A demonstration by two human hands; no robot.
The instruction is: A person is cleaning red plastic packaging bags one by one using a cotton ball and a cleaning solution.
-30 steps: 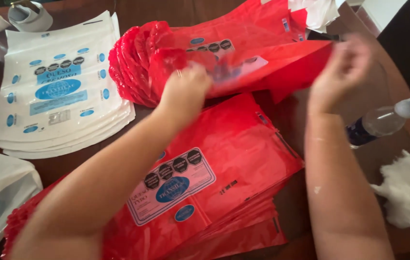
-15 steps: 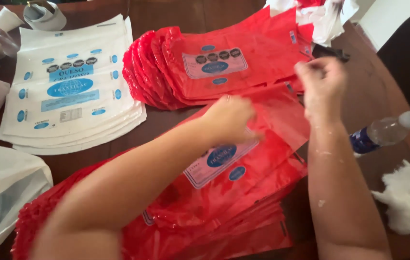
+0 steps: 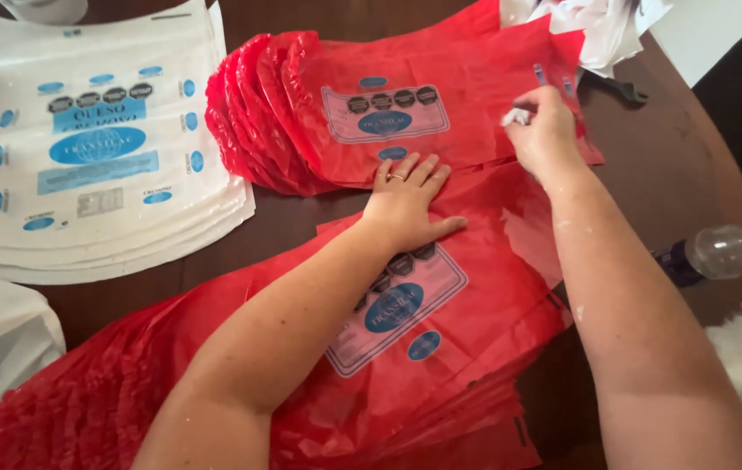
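left hand (image 3: 408,202) flat, fingers spread on near red bags (image 3: 441,348) | right hand (image 3: 545,130) pinches white scrap (image 3: 516,116) | risk — slick stack may slide; scrap may drop

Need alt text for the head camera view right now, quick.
A person's left hand presses flat on the near stack of red plastic bags, while the right hand pinches something small and white over the far red stack. White bags lie left.

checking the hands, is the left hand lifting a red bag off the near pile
No, the left hand lies flat, fingers spread, on the near pile of red bags.
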